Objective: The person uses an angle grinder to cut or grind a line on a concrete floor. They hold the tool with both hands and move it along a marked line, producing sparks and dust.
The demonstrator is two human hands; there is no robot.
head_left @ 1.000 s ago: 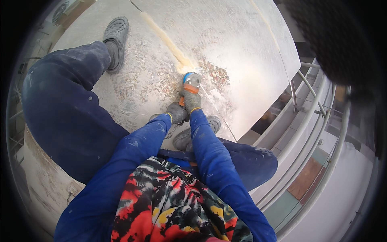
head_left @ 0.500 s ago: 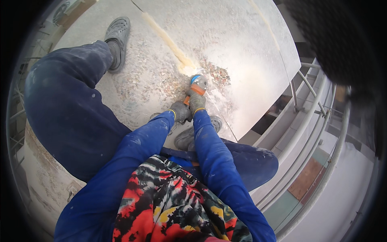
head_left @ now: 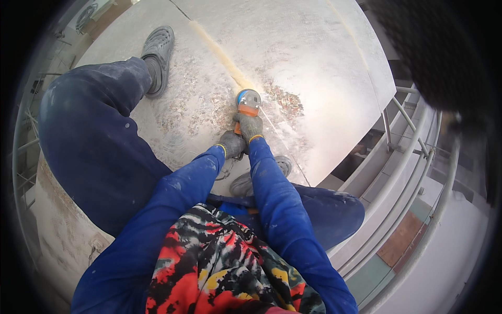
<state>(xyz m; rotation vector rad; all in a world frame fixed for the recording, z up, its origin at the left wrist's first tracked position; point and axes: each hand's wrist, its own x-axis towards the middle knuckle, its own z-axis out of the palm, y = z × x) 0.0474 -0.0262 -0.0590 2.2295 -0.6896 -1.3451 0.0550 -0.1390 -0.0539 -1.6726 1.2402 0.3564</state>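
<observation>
There is room to pass over the slab (head_left: 334,104) toward the frame's upper right. A shoe (head_left: 158,57) blocks the upper left, a bent leg (head_left: 99,136) the left; a railing (head_left: 449,180) bars the right.

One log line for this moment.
right hand: gripping orange power tool; left hand: on its rear; tool head: at end of tan strip

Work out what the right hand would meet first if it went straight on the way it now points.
The right hand grips an orange power tool, whose head lies ahead, so that comes first. Beyond, a yellowish strip on the pale slab seems next, though depth is unclear.
</observation>
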